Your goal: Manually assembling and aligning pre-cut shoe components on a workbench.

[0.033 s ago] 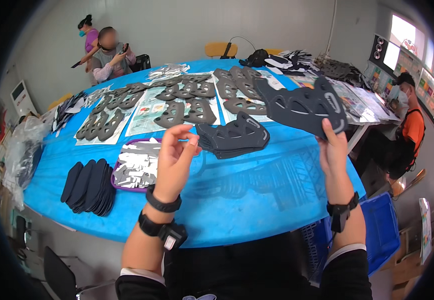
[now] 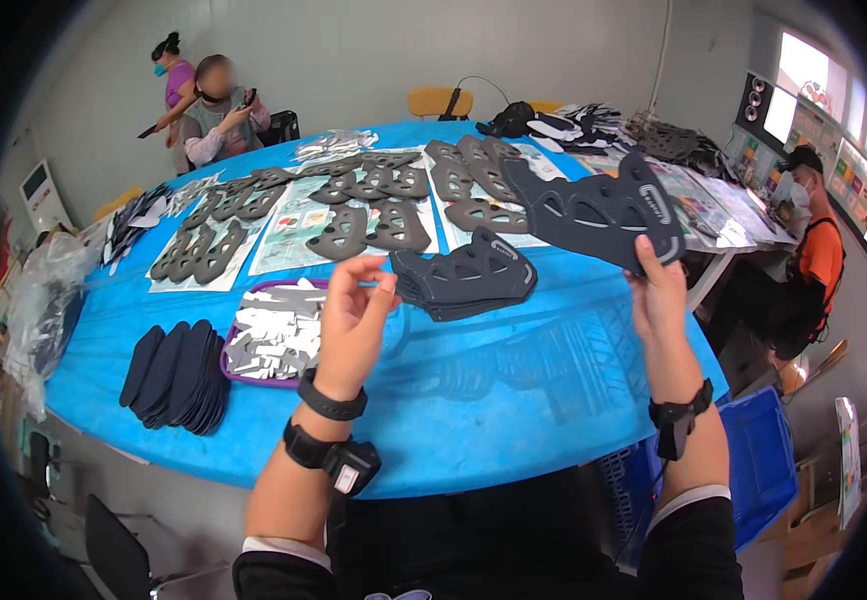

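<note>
My right hand (image 2: 660, 295) pinches the lower edge of a dark navy cut fabric panel (image 2: 594, 213), lifted above the right part of the table. The panel has scalloped edges, pale outlines and a light print at its right end. My left hand (image 2: 352, 325) is raised with fingers loosely curled, thumb and fingers apart, and nothing visible in it. Just right of its fingertips lies a stack of similar dark panels (image 2: 466, 283). Beside its wrist stands a purple-rimmed tray (image 2: 226, 362) full of small white and grey strips (image 2: 279, 333).
Dark oval pieces (image 2: 176, 375) lie front left on the blue-covered table (image 2: 454, 440). Grey cut-out parts (image 2: 342, 232) cover paper sheets farther back. Blue crates (image 2: 759, 460) stand below the right edge. Two people are at back left; another in orange (image 2: 824, 255) sits at right.
My right hand and its panel have shifted very slightly left. My left hand has moved a little to the right and down.
</note>
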A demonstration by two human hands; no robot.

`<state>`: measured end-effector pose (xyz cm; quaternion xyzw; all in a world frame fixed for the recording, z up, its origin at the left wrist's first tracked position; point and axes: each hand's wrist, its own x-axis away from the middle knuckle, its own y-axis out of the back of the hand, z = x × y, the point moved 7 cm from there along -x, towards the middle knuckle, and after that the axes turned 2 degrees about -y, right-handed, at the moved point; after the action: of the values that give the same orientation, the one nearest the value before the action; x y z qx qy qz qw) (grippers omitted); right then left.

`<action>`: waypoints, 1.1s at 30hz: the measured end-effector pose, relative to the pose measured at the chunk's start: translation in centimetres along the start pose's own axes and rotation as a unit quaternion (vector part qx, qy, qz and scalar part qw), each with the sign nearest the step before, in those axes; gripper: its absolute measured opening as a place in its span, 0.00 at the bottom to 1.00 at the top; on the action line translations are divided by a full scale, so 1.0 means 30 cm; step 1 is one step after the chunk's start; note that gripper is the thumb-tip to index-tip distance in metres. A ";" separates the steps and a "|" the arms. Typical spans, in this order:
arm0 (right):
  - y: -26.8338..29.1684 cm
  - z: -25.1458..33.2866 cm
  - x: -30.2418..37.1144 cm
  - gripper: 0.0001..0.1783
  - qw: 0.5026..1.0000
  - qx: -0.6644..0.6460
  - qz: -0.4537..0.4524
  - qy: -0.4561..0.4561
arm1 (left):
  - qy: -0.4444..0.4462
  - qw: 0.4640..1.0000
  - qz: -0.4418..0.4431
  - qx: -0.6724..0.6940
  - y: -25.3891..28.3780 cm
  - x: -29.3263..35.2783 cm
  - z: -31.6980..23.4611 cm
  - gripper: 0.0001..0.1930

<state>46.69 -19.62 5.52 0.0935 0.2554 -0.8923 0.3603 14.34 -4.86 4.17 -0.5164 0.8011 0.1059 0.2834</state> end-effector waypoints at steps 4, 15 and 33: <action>-0.104 -0.135 -0.039 0.15 0.996 -0.030 0.037 -0.082 | 0.034 0.992 -0.022 -0.119 0.078 0.036 0.194 0.10; -0.253 -0.544 -0.047 0.19 0.948 0.145 0.132 -0.251 | 0.067 0.988 0.032 -0.135 0.063 0.081 0.243 0.14; -0.183 -0.586 -0.139 0.49 0.864 0.412 0.251 -0.144 | -0.156 0.877 0.163 -0.424 -0.127 -0.032 0.080 0.23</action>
<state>45.60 -4.60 -5.85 0.1647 -0.2225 -0.7993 0.5334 18.86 -4.70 3.22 -0.4262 0.6973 0.5596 0.1374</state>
